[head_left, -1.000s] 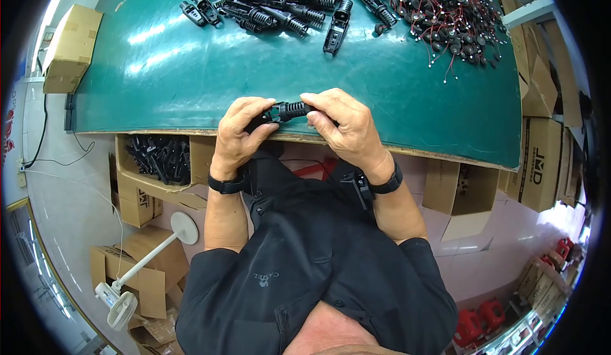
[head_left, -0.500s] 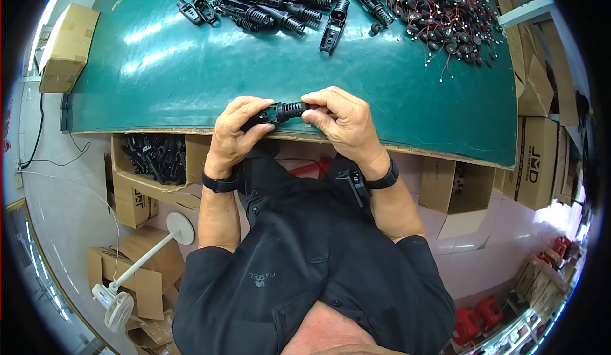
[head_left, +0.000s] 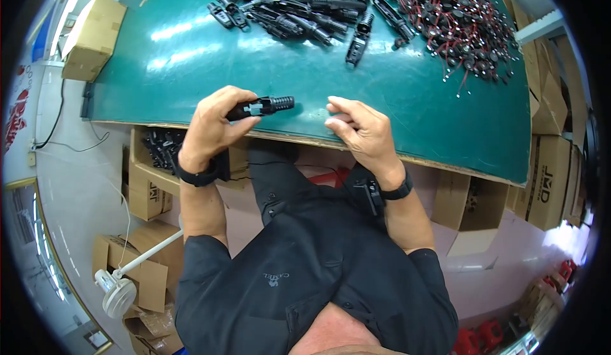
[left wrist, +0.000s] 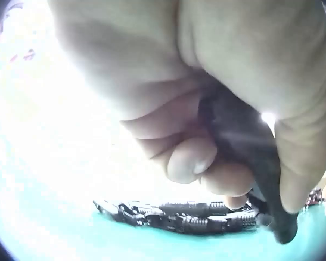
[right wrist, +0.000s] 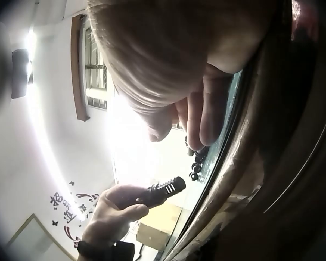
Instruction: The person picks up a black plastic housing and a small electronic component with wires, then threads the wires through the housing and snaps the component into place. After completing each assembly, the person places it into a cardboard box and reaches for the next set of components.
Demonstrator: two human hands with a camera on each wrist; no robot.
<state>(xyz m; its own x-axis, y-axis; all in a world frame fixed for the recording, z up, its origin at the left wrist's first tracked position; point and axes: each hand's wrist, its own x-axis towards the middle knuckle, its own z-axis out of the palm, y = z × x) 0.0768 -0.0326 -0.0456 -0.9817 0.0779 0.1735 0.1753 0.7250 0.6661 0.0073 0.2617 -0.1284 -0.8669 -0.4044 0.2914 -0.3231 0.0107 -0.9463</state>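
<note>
In the head view my left hand [head_left: 219, 116] grips a black plastic housing [head_left: 270, 106] with a ribbed, slotted end, held over the table's front edge. The ribbed end points right, away from the palm, and an opening shows in its side. Fingers and thumb of that hand wrap the rear of the housing [left wrist: 239, 130] in the left wrist view, hiding much of it. My right hand [head_left: 366, 129] is apart from the housing, to its right, with thumb and fingers loosely bent and a gap between them. Nothing shows between them.
On the green table [head_left: 191, 94], a pile of similar black housings [head_left: 299, 11] lies at the back. Small round black parts with red wires [head_left: 458, 27] are heaped at the back right. A carton [head_left: 95, 36] stands at the left edge; an open carton [head_left: 162, 186] below holds black parts.
My right hand has let go of the ribbed end and moved off to the right. My left hand has drawn slightly left with the housing.
</note>
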